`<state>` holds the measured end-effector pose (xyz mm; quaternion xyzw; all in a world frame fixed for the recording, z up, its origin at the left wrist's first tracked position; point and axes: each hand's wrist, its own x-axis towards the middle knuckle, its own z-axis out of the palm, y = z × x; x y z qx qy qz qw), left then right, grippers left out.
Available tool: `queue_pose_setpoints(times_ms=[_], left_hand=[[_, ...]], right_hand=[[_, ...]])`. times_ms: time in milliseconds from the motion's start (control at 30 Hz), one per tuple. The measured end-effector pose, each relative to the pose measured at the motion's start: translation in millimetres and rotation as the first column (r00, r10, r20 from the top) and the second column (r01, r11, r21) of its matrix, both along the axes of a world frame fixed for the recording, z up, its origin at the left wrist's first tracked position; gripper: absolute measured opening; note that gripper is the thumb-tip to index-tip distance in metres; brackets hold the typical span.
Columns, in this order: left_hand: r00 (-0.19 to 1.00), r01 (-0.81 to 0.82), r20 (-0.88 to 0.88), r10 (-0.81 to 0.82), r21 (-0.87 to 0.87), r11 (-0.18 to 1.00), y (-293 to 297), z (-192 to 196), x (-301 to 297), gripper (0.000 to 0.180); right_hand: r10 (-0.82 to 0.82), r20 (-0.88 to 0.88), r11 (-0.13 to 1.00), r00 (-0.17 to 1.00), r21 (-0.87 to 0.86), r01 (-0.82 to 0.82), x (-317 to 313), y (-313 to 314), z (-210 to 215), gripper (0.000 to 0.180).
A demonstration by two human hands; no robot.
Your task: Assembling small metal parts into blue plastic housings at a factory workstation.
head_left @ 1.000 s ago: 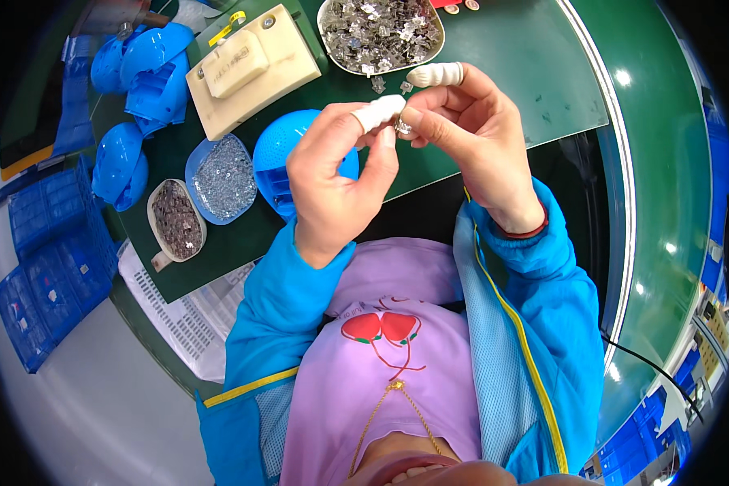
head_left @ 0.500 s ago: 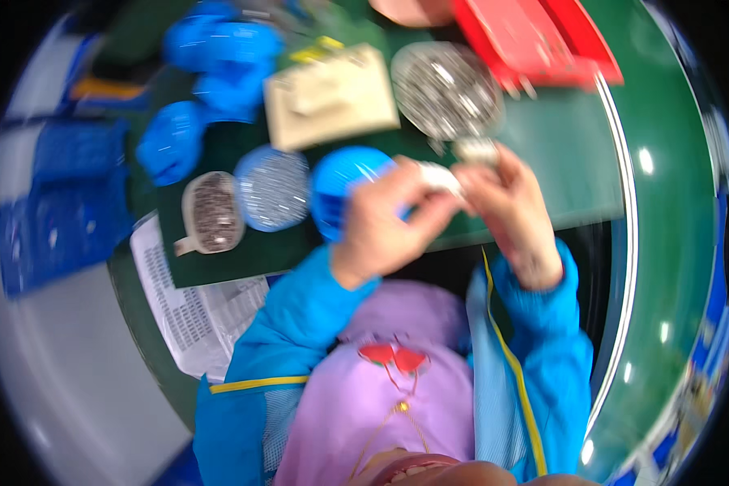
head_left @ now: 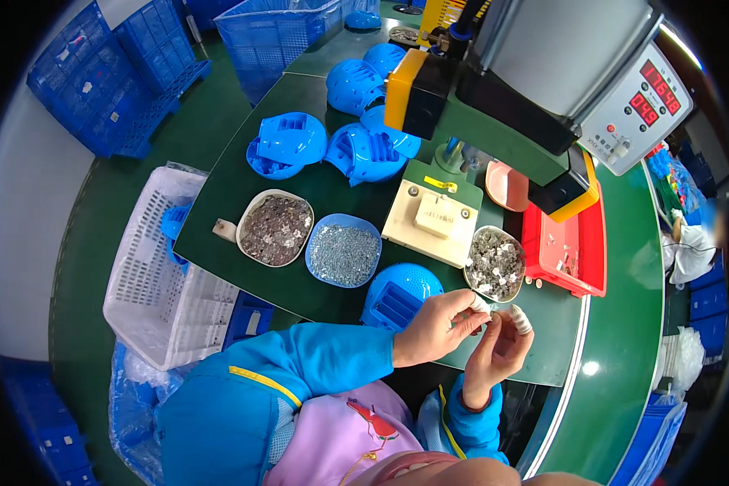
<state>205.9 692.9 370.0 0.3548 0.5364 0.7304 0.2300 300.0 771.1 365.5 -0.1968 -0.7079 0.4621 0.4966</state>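
My left hand [head_left: 437,326] and my right hand [head_left: 500,350] meet just above the near edge of the dark green mat [head_left: 235,194]. Their fingertips pinch a tiny metal part [head_left: 492,317] between them; it is too small to make out. White finger cots cover some fingertips. A blue plastic shell [head_left: 400,297] lies right beside my left hand. A bowl of small metal pieces [head_left: 494,264] sits just beyond my fingers. Behind it stands a cream fixture block [head_left: 434,219] under a press machine [head_left: 543,73].
A grey dish of dark metal bits [head_left: 276,228] and a blue dish of shiny small parts [head_left: 344,251] sit at left. Several blue shells [head_left: 332,138] lie behind them. A red tray [head_left: 565,243] is at right, a white crate [head_left: 166,271] and blue crates [head_left: 105,73] at left.
The view has swung up and back, now taking in the press machine and the crates. My hands stay together on the small part, now lower in the picture.
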Motion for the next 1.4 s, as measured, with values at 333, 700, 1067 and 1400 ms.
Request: queue_pose_setpoints(times_ms=[333,700,1067,1400], left_hand=[[0.85,-0.242,-0.448,0.276,0.134,0.961,-9.0,-3.3,-10.6,0.024],[1.0,0.013,-0.008,-0.013,0.131,0.991,-12.1,-2.2,2.8,0.016],[0.092,0.434,0.824,-0.559,0.472,0.767,-7.5,7.8,-13.6,0.01],[0.179,0.448,0.795,-0.58,0.458,0.768,18.4,-15.2,5.2,0.012]], right_hand=[[0.149,-0.038,0.91,0.988,-0.386,-0.152,-5.7,1.6,25.2,0.024],[-0.022,-0.046,0.988,0.999,0.153,0.029,-3.2,-14.0,14.4,0.025],[0.222,0.217,0.651,0.95,0.692,-0.311,36.0,36.4,26.4,0.033],[0.316,-0.213,0.917,0.924,-0.179,-0.355,41.6,44.2,0.0,0.048]])
